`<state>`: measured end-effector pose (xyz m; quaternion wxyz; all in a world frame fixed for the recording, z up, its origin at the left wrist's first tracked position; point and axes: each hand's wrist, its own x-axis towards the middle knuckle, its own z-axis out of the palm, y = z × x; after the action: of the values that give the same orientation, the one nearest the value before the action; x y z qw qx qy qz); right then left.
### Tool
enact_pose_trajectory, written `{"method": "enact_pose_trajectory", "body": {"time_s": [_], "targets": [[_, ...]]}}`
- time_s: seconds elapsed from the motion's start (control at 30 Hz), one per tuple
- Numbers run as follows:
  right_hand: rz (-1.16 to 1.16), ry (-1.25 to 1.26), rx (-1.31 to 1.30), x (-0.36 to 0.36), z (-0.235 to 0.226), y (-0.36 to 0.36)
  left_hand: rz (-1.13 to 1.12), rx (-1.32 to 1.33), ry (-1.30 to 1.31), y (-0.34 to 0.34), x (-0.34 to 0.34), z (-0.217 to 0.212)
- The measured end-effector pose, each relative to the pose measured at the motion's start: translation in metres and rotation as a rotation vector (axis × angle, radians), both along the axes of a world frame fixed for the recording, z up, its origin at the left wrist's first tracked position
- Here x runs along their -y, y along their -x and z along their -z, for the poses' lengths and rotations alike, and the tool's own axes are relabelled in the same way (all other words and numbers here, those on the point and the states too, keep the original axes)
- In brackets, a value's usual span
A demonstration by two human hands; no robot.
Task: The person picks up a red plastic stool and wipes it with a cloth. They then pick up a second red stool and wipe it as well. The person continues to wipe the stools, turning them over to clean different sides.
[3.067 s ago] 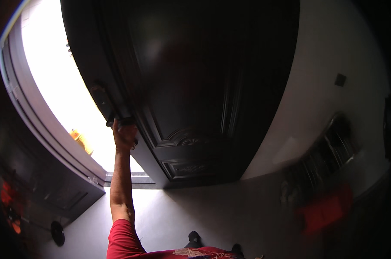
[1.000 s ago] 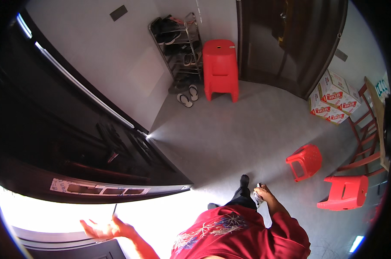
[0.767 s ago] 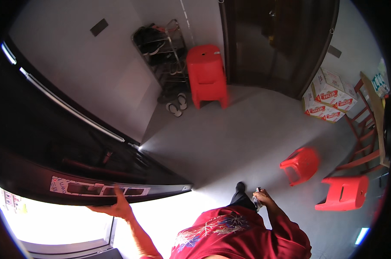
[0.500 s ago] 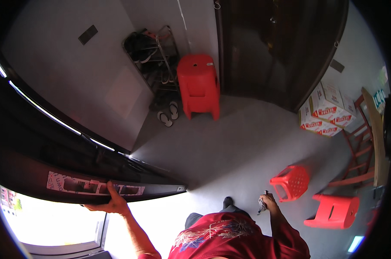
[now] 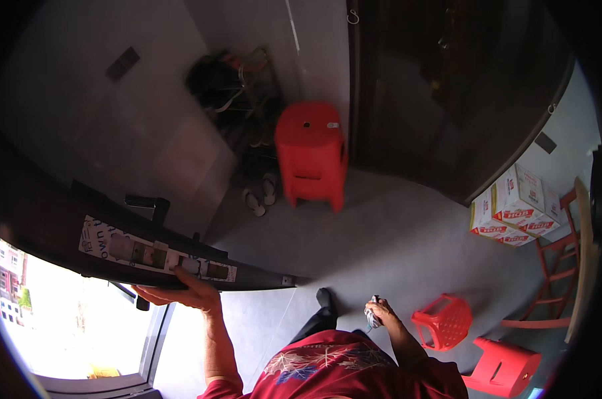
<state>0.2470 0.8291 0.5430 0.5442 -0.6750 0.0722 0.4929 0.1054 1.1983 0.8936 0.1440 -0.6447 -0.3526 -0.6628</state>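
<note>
A dark door (image 5: 41, 193) stands open at my left, its edge turned toward me. Set in that edge is a lock plate (image 5: 156, 255), partly covered with printed protective film. My left hand (image 5: 193, 292) grips the door's edge by the plate, with the thumb on the edge and the fingers along its outer side. Black lever handles show on both faces, one handle (image 5: 156, 205) on the indoor side and another handle (image 5: 142, 303) near my fingers. Down by my right side, my right hand (image 5: 381, 310) is closed round a crumpled grey-white cloth (image 5: 373, 318).
Ahead, a red stool stack (image 5: 310, 156) stands beside a shoe rack (image 5: 248, 100) and a pair of flip-flops (image 5: 261, 195). At right are a red stool (image 5: 442, 322), another red stool (image 5: 504, 368) on its side, cartons (image 5: 520, 206) and a wooden chair (image 5: 557, 272). Bright daylight enters through the doorway.
The door has turned, bringing its indoor lever handle into sight, with my left hand still on its edge. My foot has stepped forward and left; my right hand has moved left with the cloth.
</note>
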Motion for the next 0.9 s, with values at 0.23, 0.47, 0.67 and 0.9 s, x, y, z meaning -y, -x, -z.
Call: {"method": "enact_pose_trajectory", "body": {"time_s": [0.23,0.47,0.67,0.9], "targets": [[0.398,-0.133,-0.277,-0.041,0.005,-0.104,0.011,-0.111,-0.037,-0.098,-0.044,-0.009],[0.278,-0.364,-0.372,-0.157,-0.022,-0.25,-0.113,-0.171,-0.097,-0.183,-0.103,-0.004],[0.151,-0.479,-0.408,-0.262,-0.018,-0.377,-0.268,-0.233,-0.127,-0.239,-0.154,0.017],[0.058,-0.531,-0.412,-0.369,0.025,-0.467,-0.452,-0.23,-0.077,-0.276,-0.206,0.052]]}}
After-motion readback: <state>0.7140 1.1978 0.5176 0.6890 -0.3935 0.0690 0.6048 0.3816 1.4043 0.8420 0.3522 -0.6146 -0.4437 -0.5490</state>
